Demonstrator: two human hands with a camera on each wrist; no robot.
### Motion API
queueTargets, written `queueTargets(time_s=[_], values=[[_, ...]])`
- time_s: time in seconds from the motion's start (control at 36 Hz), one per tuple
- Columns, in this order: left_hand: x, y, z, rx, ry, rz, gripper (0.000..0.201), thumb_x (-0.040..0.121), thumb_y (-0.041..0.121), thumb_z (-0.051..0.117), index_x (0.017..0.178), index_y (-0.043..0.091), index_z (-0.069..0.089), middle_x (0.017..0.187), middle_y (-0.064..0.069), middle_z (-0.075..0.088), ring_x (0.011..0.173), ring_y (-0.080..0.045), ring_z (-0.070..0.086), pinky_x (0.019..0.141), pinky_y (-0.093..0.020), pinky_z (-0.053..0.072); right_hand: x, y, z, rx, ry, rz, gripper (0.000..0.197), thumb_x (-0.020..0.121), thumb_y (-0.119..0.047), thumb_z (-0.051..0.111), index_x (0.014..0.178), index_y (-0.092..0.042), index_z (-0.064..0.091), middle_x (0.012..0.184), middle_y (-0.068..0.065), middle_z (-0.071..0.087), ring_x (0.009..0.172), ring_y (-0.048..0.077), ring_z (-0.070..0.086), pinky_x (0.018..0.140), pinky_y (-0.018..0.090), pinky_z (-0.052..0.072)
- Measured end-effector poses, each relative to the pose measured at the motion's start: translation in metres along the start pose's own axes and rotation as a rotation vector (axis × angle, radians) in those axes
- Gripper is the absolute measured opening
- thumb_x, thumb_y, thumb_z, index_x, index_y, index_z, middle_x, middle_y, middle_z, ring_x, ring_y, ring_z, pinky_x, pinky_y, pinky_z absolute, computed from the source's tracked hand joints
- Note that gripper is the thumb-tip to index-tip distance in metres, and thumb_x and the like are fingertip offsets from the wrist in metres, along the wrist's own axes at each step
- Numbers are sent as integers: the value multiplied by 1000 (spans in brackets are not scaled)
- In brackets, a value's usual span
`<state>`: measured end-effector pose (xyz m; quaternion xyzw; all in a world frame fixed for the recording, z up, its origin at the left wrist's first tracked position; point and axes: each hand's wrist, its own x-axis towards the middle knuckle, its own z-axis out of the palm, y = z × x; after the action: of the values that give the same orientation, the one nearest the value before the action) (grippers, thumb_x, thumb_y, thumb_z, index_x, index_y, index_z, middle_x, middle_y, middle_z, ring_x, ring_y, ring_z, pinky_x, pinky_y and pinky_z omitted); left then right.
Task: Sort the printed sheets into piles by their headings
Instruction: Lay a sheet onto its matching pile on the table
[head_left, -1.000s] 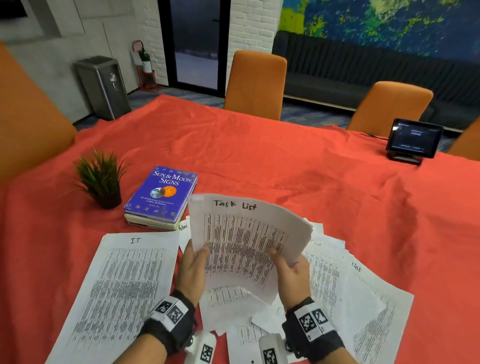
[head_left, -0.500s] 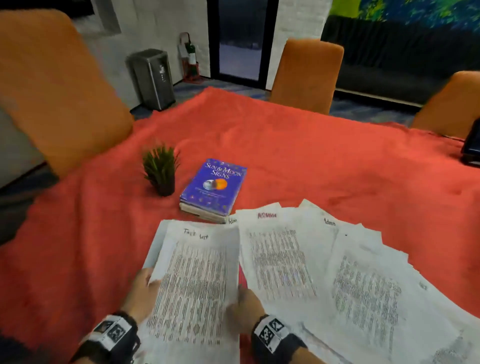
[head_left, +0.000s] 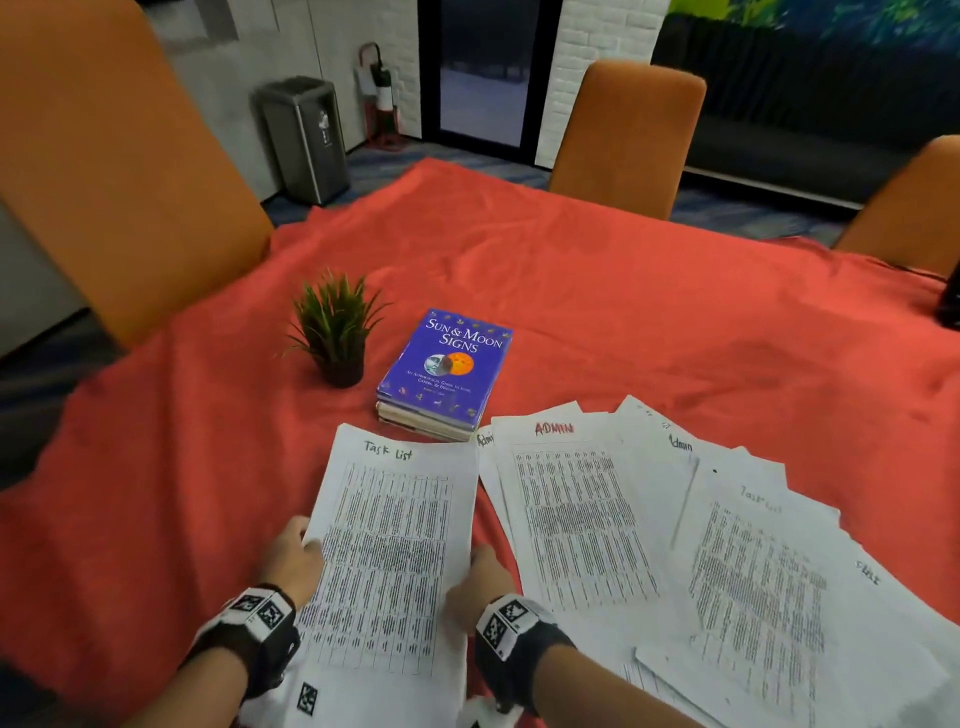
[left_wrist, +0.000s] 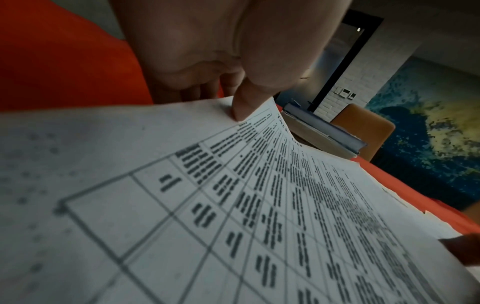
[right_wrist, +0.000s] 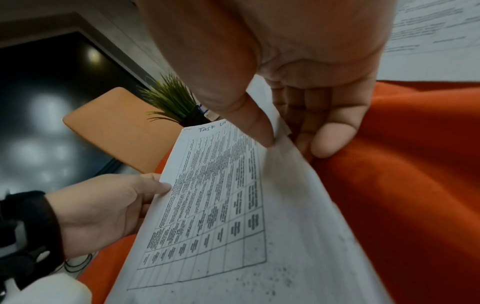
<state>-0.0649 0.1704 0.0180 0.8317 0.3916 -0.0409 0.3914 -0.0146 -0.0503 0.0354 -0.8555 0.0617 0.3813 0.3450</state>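
A printed sheet headed "Task List" (head_left: 395, 545) lies low over the red cloth at the front left. My left hand (head_left: 295, 557) pinches its left edge, thumb (left_wrist: 244, 107) on top. My right hand (head_left: 479, 571) pinches its right edge, thumb (right_wrist: 250, 125) above and fingers (right_wrist: 326, 142) below. To the right, a loose spread of sheets fans out: one headed "ADMIN" in red (head_left: 571, 519), another "Admin" sheet (head_left: 675, 457) behind it, and a second "Task List" sheet (head_left: 758, 582). Whether the held sheet touches the cloth I cannot tell.
A blue book, "Sun & Moon Signs" (head_left: 447, 369), tops a small stack just beyond the sheets, with a small potted plant (head_left: 335, 332) to its left. Orange chairs (head_left: 623, 135) ring the red-covered table (head_left: 623, 312). Bare cloth stretches to the left and far side.
Both hands carried the "Task List" sheet from raised over the middle heap leftward and down. The view swung left, and the "ADMIN" sheets beneath are now uncovered.
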Motion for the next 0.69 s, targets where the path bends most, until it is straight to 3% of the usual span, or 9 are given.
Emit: queueTargets(time_s=[0.08,0.19,0.25,0.33,0.42,0.5,0.56,0.61,0.69], values=[[2,-2,0,83,30,-3,19,89,20,55,107,15,59,104,-15,64,86,-31,60,79,-35,50,-1,1,1,-57,29,7,51,85,-19,60,131,-13,38,118,3,57,110,26,61,98,40,51],[-1,-7,-3,182,-19,-87,57,88,35,57,140,19,42,132,-21,48,120,-38,49,104,-42,40,-8,4,7,-123,21,10,67,85,-19,59,143,-14,26,138,10,42,121,28,53,105,41,45],[-4,-10,-4,147,-109,-103,63,87,32,56,145,16,35,137,-18,48,120,-35,51,99,-40,44,-11,5,12,-117,-3,-1,69,84,-19,60,144,-13,24,139,10,43,121,28,54,104,40,46],[-7,-19,-4,68,-184,-58,53,83,19,54,135,16,45,123,-8,63,100,-27,63,84,-34,51,-17,6,18,-91,-31,-11,66,86,-21,59,141,-11,26,133,10,49,116,27,56,102,35,47],[-9,-20,-4,50,-180,-54,62,84,8,50,144,18,37,135,-8,55,106,-27,61,90,-38,52,-20,6,20,-36,-85,-23,68,86,-18,57,143,-8,21,124,6,57,105,23,60,91,28,51],[-14,-12,-7,26,-188,-77,64,87,2,46,147,19,31,139,-10,47,77,-22,63,58,-29,51,-21,2,19,-28,-112,-34,78,87,-17,54,149,-7,9,126,5,57,108,22,60,91,27,51],[-10,-14,-6,15,-201,-62,64,87,1,45,147,19,31,138,-11,48,67,-18,59,51,-25,46,-21,1,18,-39,-108,-34,77,87,-17,54,150,-8,10,127,5,57,110,22,60,91,27,51],[-13,-12,-9,2,-189,-68,65,85,4,47,146,19,32,136,-12,50,73,-20,62,56,-28,50,-22,2,17,-46,-105,-35,72,86,-19,55,146,-9,18,124,5,59,108,22,62,91,29,52],[-21,-5,-10,132,-79,-47,60,80,16,54,139,22,44,129,-14,52,106,-33,58,95,-41,48,-24,6,11,-49,-92,-72,57,84,-23,57,136,-13,34,122,4,61,108,23,62,95,34,53]])
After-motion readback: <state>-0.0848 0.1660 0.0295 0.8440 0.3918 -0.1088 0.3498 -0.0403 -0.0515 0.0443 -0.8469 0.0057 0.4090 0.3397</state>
